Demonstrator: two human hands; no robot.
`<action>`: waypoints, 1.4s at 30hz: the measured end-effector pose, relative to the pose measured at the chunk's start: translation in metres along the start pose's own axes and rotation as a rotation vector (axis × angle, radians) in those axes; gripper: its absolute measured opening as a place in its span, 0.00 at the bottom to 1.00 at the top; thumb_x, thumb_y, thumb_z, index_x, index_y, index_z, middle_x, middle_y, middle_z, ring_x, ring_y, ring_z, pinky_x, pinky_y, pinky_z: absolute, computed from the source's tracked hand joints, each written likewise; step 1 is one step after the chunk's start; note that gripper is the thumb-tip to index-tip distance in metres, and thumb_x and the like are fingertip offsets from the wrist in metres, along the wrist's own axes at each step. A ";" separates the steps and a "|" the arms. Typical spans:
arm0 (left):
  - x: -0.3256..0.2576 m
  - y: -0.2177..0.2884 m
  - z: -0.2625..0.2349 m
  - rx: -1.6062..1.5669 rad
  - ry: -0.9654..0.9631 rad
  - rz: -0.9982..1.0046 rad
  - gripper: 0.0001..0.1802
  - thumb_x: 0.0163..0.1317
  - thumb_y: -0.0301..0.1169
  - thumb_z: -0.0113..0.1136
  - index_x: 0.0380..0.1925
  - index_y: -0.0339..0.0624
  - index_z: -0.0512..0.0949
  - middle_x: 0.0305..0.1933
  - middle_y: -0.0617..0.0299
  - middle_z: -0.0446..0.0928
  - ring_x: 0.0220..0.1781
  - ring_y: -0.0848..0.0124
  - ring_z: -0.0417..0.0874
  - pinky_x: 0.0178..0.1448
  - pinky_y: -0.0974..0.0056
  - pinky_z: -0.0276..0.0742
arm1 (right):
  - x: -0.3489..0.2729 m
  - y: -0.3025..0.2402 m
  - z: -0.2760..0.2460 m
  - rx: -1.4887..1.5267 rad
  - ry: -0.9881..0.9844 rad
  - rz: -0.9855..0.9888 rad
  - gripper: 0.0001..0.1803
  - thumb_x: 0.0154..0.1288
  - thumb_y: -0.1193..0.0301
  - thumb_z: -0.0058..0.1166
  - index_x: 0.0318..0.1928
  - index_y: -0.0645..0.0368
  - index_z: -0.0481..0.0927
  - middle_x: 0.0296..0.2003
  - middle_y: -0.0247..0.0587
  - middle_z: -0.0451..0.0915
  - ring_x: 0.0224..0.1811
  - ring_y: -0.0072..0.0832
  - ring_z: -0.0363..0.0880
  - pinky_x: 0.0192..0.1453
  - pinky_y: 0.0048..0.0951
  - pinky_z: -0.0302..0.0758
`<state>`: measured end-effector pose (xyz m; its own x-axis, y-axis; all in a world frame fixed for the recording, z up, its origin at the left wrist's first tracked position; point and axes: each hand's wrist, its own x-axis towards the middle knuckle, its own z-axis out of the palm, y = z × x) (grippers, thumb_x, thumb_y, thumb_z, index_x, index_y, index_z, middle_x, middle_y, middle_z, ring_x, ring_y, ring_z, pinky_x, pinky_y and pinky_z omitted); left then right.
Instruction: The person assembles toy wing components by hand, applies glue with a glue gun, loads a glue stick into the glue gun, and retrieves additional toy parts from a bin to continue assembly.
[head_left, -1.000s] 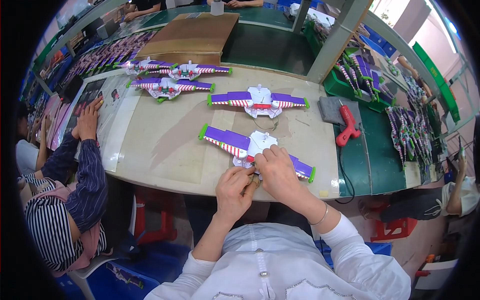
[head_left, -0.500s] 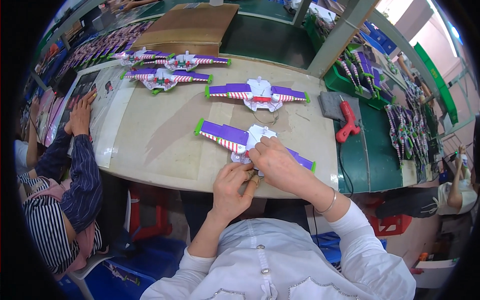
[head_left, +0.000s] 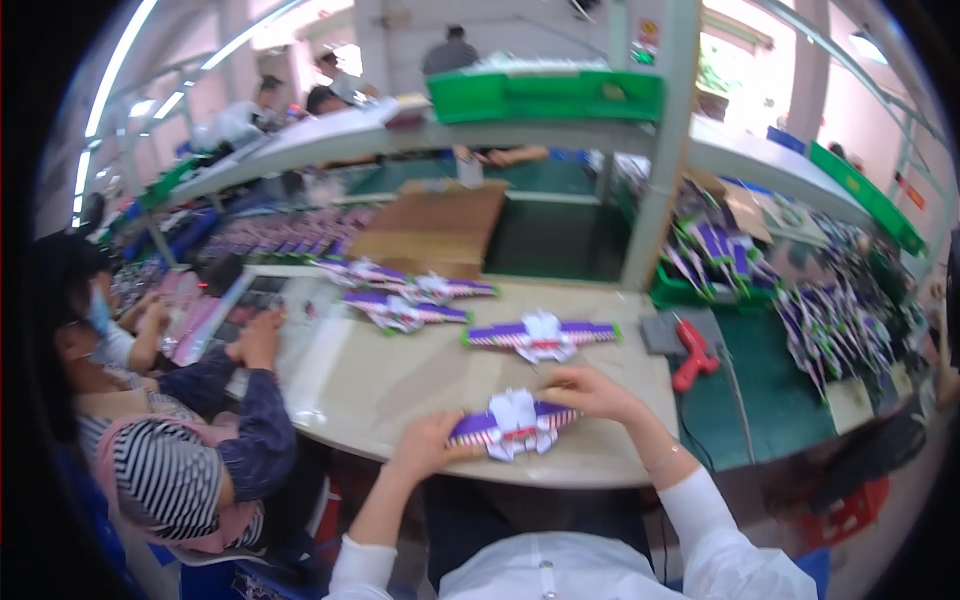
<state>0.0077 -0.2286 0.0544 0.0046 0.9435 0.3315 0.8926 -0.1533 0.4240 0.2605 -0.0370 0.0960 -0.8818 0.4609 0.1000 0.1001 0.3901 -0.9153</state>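
Note:
A purple, white and green toy wing set (head_left: pixel 515 424) lies near the front edge of the beige table (head_left: pixel 400 380). My left hand (head_left: pixel 425 447) grips its left wing tip. My right hand (head_left: pixel 590 391) rests on its right wing, fingers curled over it. A second toy wing set (head_left: pixel 541 336) lies just beyond, in the middle of the table. Further wing sets (head_left: pixel 405 300) lie at the far left part of the table.
A red power screwdriver (head_left: pixel 692 355) lies on a grey pad to my right. Green bins (head_left: pixel 700 260) hold more purple parts. A flat cardboard sheet (head_left: pixel 432 228) lies at the back. A person in a striped top (head_left: pixel 170 440) sits at my left, hands on the table.
The view has tilted up, showing shelves and people behind. My hands have shifted outward along the near wing set, the left to its left tip, the right onto its right wing.

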 end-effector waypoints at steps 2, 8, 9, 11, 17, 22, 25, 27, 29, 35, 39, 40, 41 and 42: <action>-0.030 -0.007 -0.015 -0.010 0.141 -0.034 0.35 0.48 0.53 0.71 0.50 0.42 0.77 0.40 0.49 0.80 0.41 0.51 0.83 0.45 0.54 0.79 | 0.006 0.007 -0.026 -0.187 0.310 -0.035 0.18 0.58 0.68 0.60 0.47 0.63 0.77 0.38 0.47 0.79 0.41 0.32 0.78 0.46 0.32 0.74; -0.100 -0.010 -0.043 0.087 0.583 -0.684 0.33 0.52 0.46 0.69 0.52 0.36 0.74 0.40 0.43 0.79 0.41 0.44 0.81 0.45 0.48 0.76 | 0.042 0.076 -0.070 -1.114 0.526 0.074 0.27 0.53 0.73 0.57 0.56 0.60 0.72 0.50 0.54 0.77 0.58 0.54 0.70 0.60 0.43 0.69; -0.105 -0.017 -0.040 0.159 0.637 -0.745 0.33 0.54 0.45 0.67 0.54 0.35 0.71 0.42 0.42 0.78 0.42 0.43 0.80 0.46 0.48 0.75 | 0.047 0.074 -0.071 -1.096 0.383 0.137 0.28 0.53 0.72 0.57 0.58 0.60 0.71 0.51 0.56 0.76 0.58 0.55 0.69 0.61 0.44 0.69; -0.103 -0.033 -0.033 0.234 0.689 -0.810 0.33 0.57 0.45 0.65 0.55 0.34 0.69 0.43 0.40 0.76 0.43 0.43 0.79 0.46 0.47 0.74 | 0.053 0.074 -0.067 -1.074 0.237 0.197 0.29 0.54 0.72 0.56 0.59 0.60 0.69 0.52 0.58 0.74 0.59 0.55 0.68 0.61 0.45 0.68; -0.054 -0.068 -0.043 0.249 0.655 -0.786 0.30 0.61 0.40 0.60 0.58 0.33 0.67 0.49 0.35 0.73 0.54 0.43 0.73 0.55 0.48 0.70 | 0.021 0.053 -0.027 -0.946 0.130 0.377 0.32 0.54 0.73 0.56 0.61 0.66 0.64 0.49 0.65 0.74 0.52 0.55 0.76 0.55 0.47 0.74; 0.006 -0.017 -0.025 0.375 0.687 -0.239 0.22 0.61 0.38 0.61 0.50 0.34 0.74 0.50 0.43 0.75 0.54 0.50 0.74 0.57 0.51 0.69 | -0.038 0.024 0.002 -0.988 0.091 0.342 0.30 0.52 0.78 0.56 0.57 0.71 0.64 0.43 0.62 0.77 0.46 0.53 0.80 0.47 0.46 0.79; 0.036 0.024 0.027 -0.326 0.359 -0.364 0.19 0.61 0.40 0.62 0.45 0.36 0.78 0.49 0.49 0.76 0.54 0.53 0.74 0.58 0.48 0.66 | -0.050 0.037 0.011 -0.964 0.188 0.142 0.27 0.55 0.81 0.51 0.57 0.73 0.63 0.42 0.63 0.77 0.43 0.52 0.80 0.44 0.47 0.78; 0.043 0.052 0.037 -0.615 0.279 -0.500 0.20 0.60 0.40 0.63 0.46 0.38 0.78 0.45 0.52 0.77 0.50 0.57 0.75 0.58 0.50 0.64 | -0.051 0.024 0.020 -0.992 0.247 0.092 0.20 0.55 0.82 0.50 0.49 0.69 0.65 0.38 0.59 0.77 0.38 0.52 0.81 0.40 0.47 0.78; 0.049 0.066 0.050 -0.294 0.359 -0.206 0.20 0.59 0.40 0.64 0.47 0.39 0.78 0.41 0.54 0.77 0.47 0.60 0.76 0.57 0.53 0.64 | -0.049 0.028 0.024 -1.046 0.273 0.079 0.19 0.56 0.81 0.50 0.50 0.70 0.66 0.37 0.57 0.77 0.35 0.50 0.82 0.37 0.44 0.79; 0.066 0.085 0.079 -0.022 0.330 0.306 0.15 0.53 0.38 0.68 0.38 0.41 0.83 0.29 0.59 0.77 0.38 0.64 0.77 0.53 0.57 0.66 | -0.052 0.029 0.022 -1.111 0.262 0.120 0.23 0.60 0.77 0.47 0.56 0.76 0.66 0.38 0.58 0.77 0.34 0.45 0.83 0.35 0.38 0.81; 0.060 0.076 0.080 -0.304 0.248 -0.017 0.09 0.61 0.33 0.61 0.29 0.41 0.84 0.22 0.60 0.76 0.32 0.69 0.77 0.48 0.61 0.66 | -0.058 0.035 0.020 -1.141 0.243 -0.068 0.24 0.58 0.78 0.49 0.55 0.74 0.66 0.39 0.54 0.76 0.35 0.43 0.82 0.34 0.37 0.81; 0.060 0.072 0.077 -0.611 0.219 -0.279 0.09 0.61 0.33 0.60 0.28 0.39 0.83 0.23 0.60 0.76 0.33 0.68 0.76 0.46 0.61 0.66 | -0.059 0.033 0.020 -1.138 0.205 -0.057 0.26 0.58 0.77 0.49 0.58 0.73 0.65 0.40 0.53 0.76 0.39 0.43 0.81 0.38 0.37 0.80; 0.059 0.070 0.076 -0.914 0.185 -0.547 0.09 0.61 0.32 0.59 0.28 0.38 0.83 0.23 0.60 0.77 0.34 0.66 0.75 0.45 0.61 0.66 | -0.061 0.030 0.020 -1.135 0.167 -0.048 0.27 0.58 0.77 0.48 0.60 0.72 0.65 0.42 0.52 0.76 0.44 0.42 0.80 0.42 0.37 0.79; 0.057 0.071 0.073 -0.914 0.188 -0.548 0.09 0.61 0.32 0.59 0.28 0.38 0.83 0.23 0.60 0.77 0.34 0.66 0.75 0.45 0.61 0.66 | -0.062 0.027 0.018 -1.136 0.165 -0.051 0.27 0.58 0.77 0.48 0.60 0.72 0.65 0.42 0.52 0.76 0.44 0.42 0.80 0.42 0.37 0.79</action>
<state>0.1048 -0.1640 0.0419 -0.4317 0.9020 -0.0034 0.0778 0.0409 0.9961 0.3096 -0.0697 0.0574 -0.8340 0.4901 0.2536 0.4979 0.8665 -0.0371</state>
